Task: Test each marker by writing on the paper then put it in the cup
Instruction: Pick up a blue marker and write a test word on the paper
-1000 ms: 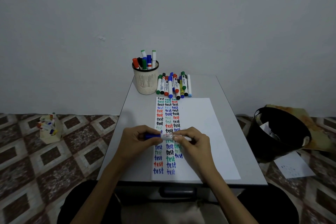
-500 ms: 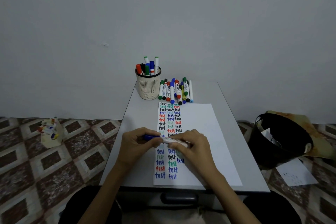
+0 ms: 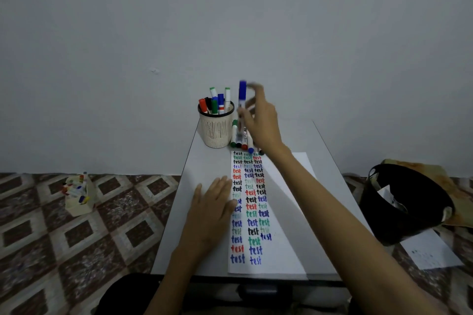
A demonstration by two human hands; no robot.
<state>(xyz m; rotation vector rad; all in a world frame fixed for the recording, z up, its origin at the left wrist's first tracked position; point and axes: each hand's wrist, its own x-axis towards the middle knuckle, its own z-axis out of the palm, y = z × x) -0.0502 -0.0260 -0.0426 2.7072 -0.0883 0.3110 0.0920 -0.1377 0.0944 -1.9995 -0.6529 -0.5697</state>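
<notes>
Marker (image 3: 242, 100) raised beside the cup (image 3: 216, 128)
Our right hand (image 3: 261, 120) grips the blue-capped marker upright, just right of the cup; our left hand (image 3: 215, 202) lies flat, fingers straight, at the paper's (image 3: 281, 212) left edge.

A plain grey wall (image 3: 230, 20) backs a small grey table (image 3: 204, 165) on brown diamond-patterned floor tiles (image 3: 76, 238).

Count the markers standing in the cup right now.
6 in the cup: red marker, black marker, green marker at left, blue marker centre, rear white marker, right white marker. Others may be hidden. Held marker not counted.
</notes>
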